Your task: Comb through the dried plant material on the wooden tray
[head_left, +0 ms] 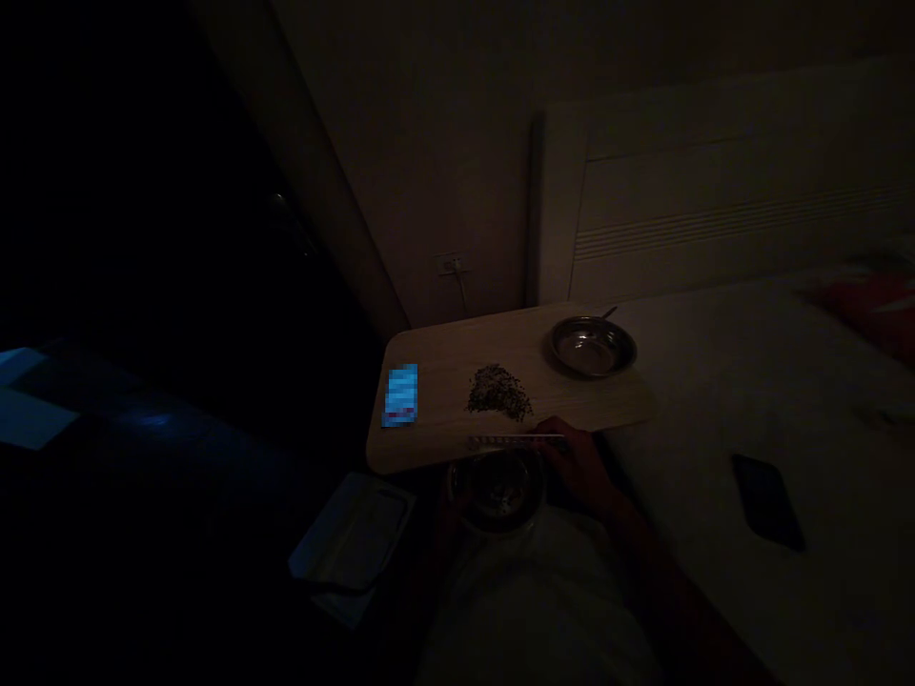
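Observation:
The room is very dark. My right hand [572,459] is closed around the right end of a thin, straight strip [509,440] with what looks like a toothed lower edge; its exact kind is not clear. The strip lies level at the near edge of the wooden tabletop [436,348]. Just beyond it, a loose pile of small dark seeds or grains [497,392] is spread on the wood. Below the edge, over my lap, is a round metal bowl [500,491] with some dark bits inside. My left hand [450,500], mostly in shadow, grips its left side.
A second metal bowl [592,347] with a thin handle sticking out stands at the table's back right. A lit phone [400,394] lies at the left. On the bed to the right rests a dark phone [767,502]. A pale bag or box [352,543] sits below left.

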A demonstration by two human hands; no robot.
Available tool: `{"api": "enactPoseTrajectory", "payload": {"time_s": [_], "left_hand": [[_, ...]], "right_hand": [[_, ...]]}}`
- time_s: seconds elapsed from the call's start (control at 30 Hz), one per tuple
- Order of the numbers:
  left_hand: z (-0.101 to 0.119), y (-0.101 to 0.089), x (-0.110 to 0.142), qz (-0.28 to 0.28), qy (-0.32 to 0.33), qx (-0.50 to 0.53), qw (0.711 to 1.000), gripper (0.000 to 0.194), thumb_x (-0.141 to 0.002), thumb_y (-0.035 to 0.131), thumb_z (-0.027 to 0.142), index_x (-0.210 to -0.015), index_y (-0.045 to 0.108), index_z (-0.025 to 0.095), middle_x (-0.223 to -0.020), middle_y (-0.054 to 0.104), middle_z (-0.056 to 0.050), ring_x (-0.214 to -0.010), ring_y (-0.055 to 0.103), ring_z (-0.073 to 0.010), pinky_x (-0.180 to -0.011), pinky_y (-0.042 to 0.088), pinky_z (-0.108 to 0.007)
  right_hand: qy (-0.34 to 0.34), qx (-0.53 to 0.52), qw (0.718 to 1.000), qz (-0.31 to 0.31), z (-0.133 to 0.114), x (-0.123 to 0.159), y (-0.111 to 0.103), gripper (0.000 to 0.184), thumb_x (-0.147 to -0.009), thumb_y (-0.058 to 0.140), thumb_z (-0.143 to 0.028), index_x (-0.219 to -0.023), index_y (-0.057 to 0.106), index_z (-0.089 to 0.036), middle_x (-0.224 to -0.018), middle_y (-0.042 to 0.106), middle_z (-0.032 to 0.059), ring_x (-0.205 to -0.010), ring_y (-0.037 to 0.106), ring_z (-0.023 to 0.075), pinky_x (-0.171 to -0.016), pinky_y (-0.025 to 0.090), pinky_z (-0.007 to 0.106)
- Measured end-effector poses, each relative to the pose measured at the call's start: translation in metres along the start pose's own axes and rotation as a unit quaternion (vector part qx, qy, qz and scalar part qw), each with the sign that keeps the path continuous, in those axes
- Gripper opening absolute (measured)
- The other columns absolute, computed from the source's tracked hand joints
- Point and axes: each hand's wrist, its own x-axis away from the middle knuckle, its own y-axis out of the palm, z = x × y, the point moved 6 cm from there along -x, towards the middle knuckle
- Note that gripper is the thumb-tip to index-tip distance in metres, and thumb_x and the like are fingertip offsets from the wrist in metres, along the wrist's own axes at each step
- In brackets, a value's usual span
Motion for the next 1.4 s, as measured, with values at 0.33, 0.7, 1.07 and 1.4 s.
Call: {"api": "enactPoseTrajectory", "payload": {"time_s": [0.33, 0.7, 1.07, 1.4], "left_hand": [[-0.001, -0.004, -0.006, 0.016, -0.017, -0.027, 0.999, 0.078, -0.050, 0.085, 0.033, -0.125, 0.065, 0.025, -0.141, 0.061, -0.010, -0.142, 0.038, -0.0418, -0.114, 0.035, -0.050], [0.007, -0.001, 0.002, -0.012, 0.011, -0.030, 0.999, 0.081, -0.057, 0.082, 0.040, -0.133, 0.059, 0.024, -0.143, 0.058, -0.010, -0.142, 0.039, -0.0393, -0.115, 0.033, -0.050], [0.012, 0.005, 0.010, -0.029, -0.013, 0.000, 0.999, 0.079, -0.063, 0.080, 0.040, -0.137, 0.056, 0.023, -0.141, 0.060, -0.011, -0.138, 0.045, -0.0385, -0.112, 0.038, -0.050], [0.009, 0.005, 0.006, -0.019, -0.032, -0.004, 0.999, 0.080, -0.058, 0.083, 0.039, -0.133, 0.059, 0.024, -0.140, 0.061, -0.011, -0.137, 0.046, -0.0397, -0.113, 0.036, -0.050]], "right_hand": [[-0.002, -0.015, 1.000, -0.019, -0.004, -0.002, -0.005, 0.014, -0.091, 0.062, -0.035, -0.090, 0.065, -0.022, -0.083, 0.070, 0.0004, -0.076, 0.064, 0.0175, -0.069, 0.047, 0.027], [0.049, -0.051, 0.952, 0.298, 0.012, 0.005, -0.044, 0.021, -0.082, 0.070, -0.038, -0.089, 0.059, -0.021, -0.082, 0.069, 0.0021, -0.075, 0.063, 0.0197, -0.068, 0.049, 0.031], [0.046, 0.021, 0.948, 0.314, 0.013, 0.009, -0.051, 0.017, -0.088, 0.060, -0.038, -0.092, 0.053, -0.022, -0.080, 0.065, 0.0026, -0.073, 0.059, 0.0205, -0.066, 0.047, 0.031], [0.020, 0.083, 0.974, 0.212, -0.006, -0.004, -0.032, 0.017, -0.093, 0.053, -0.036, -0.103, 0.054, -0.022, -0.089, 0.070, 0.0072, -0.077, 0.066, 0.0238, -0.066, 0.048, 0.033]]}}
